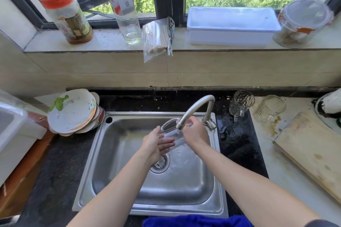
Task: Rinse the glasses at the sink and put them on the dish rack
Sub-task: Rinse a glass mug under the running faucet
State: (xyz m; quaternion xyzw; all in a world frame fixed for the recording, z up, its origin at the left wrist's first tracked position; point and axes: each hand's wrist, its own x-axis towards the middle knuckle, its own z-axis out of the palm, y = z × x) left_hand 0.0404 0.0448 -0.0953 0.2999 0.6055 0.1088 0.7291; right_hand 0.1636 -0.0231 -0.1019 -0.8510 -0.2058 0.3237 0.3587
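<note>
Glass (172,137) tipped on its side under the faucet (195,108) spout, above the sink (166,190). Right hand (195,132) curls round its right end; left hand (156,143) cradles it, fingers nearly straight. Two more glasses (239,105) stand on the counter, far right.

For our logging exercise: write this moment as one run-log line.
step: rinsing | glass under faucet, over sink | right hand grips it, left hand touches it | two more glasses beside sink
</note>
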